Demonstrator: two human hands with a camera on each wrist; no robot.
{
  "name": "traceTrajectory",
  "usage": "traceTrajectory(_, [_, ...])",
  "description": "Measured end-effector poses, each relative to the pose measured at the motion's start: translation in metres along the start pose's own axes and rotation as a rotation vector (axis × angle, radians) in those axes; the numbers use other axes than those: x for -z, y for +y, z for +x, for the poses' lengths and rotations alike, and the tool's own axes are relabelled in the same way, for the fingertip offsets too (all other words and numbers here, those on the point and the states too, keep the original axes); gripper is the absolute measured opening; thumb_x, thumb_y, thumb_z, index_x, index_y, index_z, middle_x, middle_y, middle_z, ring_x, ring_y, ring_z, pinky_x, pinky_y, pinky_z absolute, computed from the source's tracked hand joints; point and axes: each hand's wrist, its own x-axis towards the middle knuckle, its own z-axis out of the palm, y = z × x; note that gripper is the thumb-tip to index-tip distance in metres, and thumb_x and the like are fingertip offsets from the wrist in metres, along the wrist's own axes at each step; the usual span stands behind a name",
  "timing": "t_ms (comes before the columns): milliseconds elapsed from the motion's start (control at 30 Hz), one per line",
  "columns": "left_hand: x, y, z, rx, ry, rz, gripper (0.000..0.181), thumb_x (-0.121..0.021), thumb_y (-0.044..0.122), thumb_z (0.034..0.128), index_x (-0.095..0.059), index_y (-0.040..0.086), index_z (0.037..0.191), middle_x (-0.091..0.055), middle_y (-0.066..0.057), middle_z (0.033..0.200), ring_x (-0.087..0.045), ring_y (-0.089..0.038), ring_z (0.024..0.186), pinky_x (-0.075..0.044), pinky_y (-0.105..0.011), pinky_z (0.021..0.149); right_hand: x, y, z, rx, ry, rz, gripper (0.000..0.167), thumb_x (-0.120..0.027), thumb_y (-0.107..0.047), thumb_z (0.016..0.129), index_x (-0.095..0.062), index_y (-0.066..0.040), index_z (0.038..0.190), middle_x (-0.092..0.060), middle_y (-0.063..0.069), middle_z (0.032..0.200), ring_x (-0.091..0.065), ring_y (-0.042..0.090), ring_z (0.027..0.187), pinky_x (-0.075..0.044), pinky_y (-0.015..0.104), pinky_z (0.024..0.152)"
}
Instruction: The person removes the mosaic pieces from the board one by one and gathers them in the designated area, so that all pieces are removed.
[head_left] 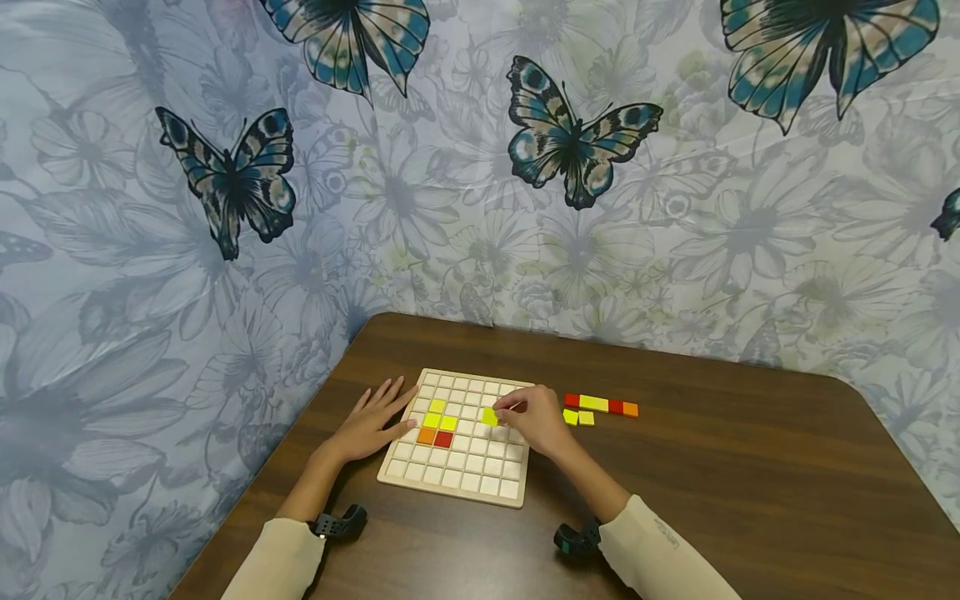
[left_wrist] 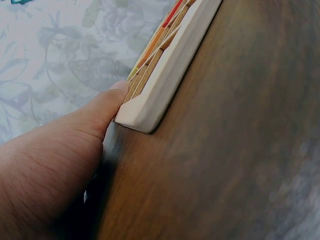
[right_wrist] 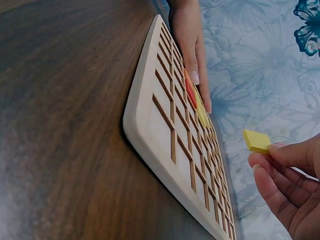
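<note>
Over the pale wooden grid board (head_left: pixel 478 446) on the brown wooden tabletop (head_left: pixel 712 467), pinching a square yellow tile (head_left: pixel 489 416) in the right hand (head_left: pixel 534 420); touching the board's edge with the left hand (head_left: pixel 371 425), fingers apart. Apparently mid-placement, calling for lowering flat, hard to tell exactly where.

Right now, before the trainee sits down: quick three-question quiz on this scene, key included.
1. Multiple choice: what colour is the tile pinched by the right hand? A) red B) yellow C) orange
2. Fill in: in the head view, the tile immediately left of the red tile on the board is ____.
3. True or false: the left hand is gripping a tile above the middle of the board.

Key:
1. B.
2. Orange.
3. False; it lies at the board's left edge, fingers spread.
</note>
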Motion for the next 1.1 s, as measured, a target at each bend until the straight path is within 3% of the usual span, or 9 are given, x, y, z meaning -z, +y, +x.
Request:
traceTrajectory(300, [0.002, 0.003, -0.003, 0.004, -0.005, -0.002, 0.069, -0.055, 0.044, 0.1039, -0.028, 0.017, 0.162, -0.015, -0.018, 0.168, -0.008, -0.043, 0.154, 0.001, -0.065, 0.119, 0.008, 0.003, -0.011, -0.029, -0.010, 0.054, 0.005, -0.077, -0.002, 0.089, -0.081, -0.004, 0.089, -0.076, 0.005, 0.081, -0.074, 0.031, 0.073, -0.058, 0.026, 0.063])
traceTrajectory(667, [0.002, 0.005, -0.002, 0.023, -0.019, 0.002, 0.070, -0.053, 0.047, 0.1041, -0.027, 0.018, 0.163, -0.014, -0.017, 0.168, -0.006, -0.041, 0.155, 0.003, -0.064, 0.120, 0.019, 0.011, -0.021, -0.068, -0.007, 0.044, 0.004, -0.078, -0.004, 0.088, -0.081, -0.005, 0.091, -0.076, 0.001, 0.083, -0.073, 0.018, 0.072, -0.058, 0.026, 0.066])
traceTrajectory(933, [0.001, 0.004, -0.003, 0.021, -0.014, 0.005, 0.070, -0.053, 0.047, 0.1043, -0.027, 0.018, 0.163, -0.014, -0.018, 0.168, -0.007, -0.042, 0.154, 0.002, -0.065, 0.119, 0.030, 0.014, -0.029, -0.096, -0.009, 0.089, 0.005, -0.077, -0.001, 0.088, -0.080, -0.003, 0.091, -0.076, 0.006, 0.085, -0.075, 0.028, 0.075, -0.059, 0.026, 0.067])
traceTrajectory(1100, [0.001, 0.005, -0.003, 0.030, -0.019, 0.008, 0.071, -0.052, 0.048, 0.1040, -0.027, 0.018, 0.163, -0.014, -0.017, 0.168, -0.006, -0.041, 0.155, 0.003, -0.064, 0.119, 0.038, 0.015, -0.028, -0.098, -0.012, 0.090, 0.005, -0.077, 0.000, 0.088, -0.080, -0.002, 0.091, -0.077, 0.009, 0.085, -0.075, 0.034, 0.076, -0.062, 0.034, 0.068])
